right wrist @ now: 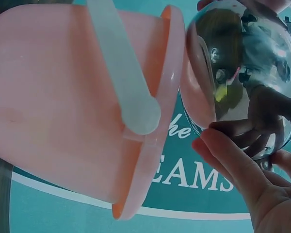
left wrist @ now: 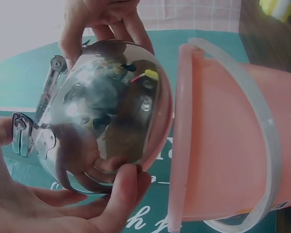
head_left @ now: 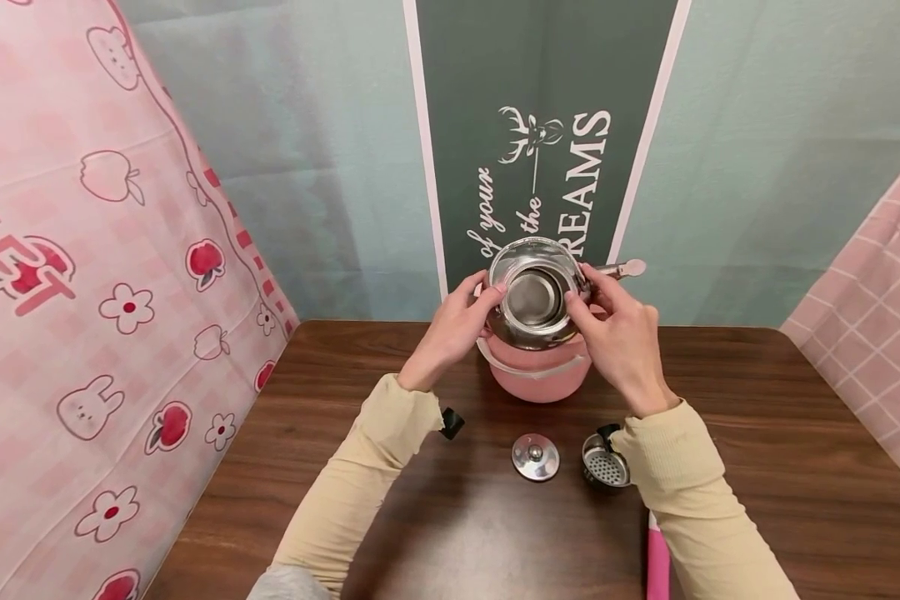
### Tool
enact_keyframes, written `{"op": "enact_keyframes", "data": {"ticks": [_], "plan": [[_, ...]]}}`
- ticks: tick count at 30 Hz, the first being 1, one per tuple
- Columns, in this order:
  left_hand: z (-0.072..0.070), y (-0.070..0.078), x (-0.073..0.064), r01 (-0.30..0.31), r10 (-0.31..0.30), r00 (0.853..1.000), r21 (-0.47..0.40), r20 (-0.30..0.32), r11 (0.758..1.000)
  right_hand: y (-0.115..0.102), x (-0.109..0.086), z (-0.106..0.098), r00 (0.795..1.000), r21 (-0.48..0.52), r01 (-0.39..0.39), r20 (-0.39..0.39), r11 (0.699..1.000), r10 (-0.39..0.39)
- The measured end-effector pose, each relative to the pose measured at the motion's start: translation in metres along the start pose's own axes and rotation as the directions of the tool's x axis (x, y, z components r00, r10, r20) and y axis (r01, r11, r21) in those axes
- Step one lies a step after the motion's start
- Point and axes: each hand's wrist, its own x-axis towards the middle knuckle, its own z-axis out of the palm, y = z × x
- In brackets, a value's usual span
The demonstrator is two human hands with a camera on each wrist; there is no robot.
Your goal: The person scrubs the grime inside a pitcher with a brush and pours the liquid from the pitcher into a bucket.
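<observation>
Both hands hold a shiny steel teapot (head_left: 534, 302) over a pink bucket (head_left: 540, 383). Its round mouth, without a lid, faces the head camera. My left hand (head_left: 456, 328) grips the pot's left side, thumb at the rim. On the opposite side my right hand (head_left: 624, 340) grips it the same way, beside a narrow metal piece (head_left: 621, 269) that sticks out to the right. Metal brackets (left wrist: 22, 133) show on the pot's top in the left wrist view. The pot's bottom is close to the bucket's rim (right wrist: 169, 73); whether they touch, I cannot tell.
On the brown table (head_left: 390, 517) lie a steel lid (head_left: 536, 458) and a small perforated strainer (head_left: 606, 462). A black piece (head_left: 452, 423) sits by the left sleeve. Part of a bright pink object (head_left: 657, 562) shows by the right forearm. Cloth backdrops (head_left: 330, 167) stand behind.
</observation>
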Motion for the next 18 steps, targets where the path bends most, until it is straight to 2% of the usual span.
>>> {"op": "enact_keyframes", "data": {"ticks": [8, 18], "plan": [[0.004, -0.002, 0.003, -0.027, 0.028, 1.000, 0.050, -0.011, 0.998, 0.008, 0.001, 0.001, 0.999, 0.010, -0.017, 0.035, 1.000, 0.017], [0.009, -0.010, 0.008, -0.066, 0.066, 0.998, 0.044, 0.003, 0.997, 0.018, 0.001, 0.004, 0.996, 0.048, 0.020, 0.084, 0.999, -0.024]]}}
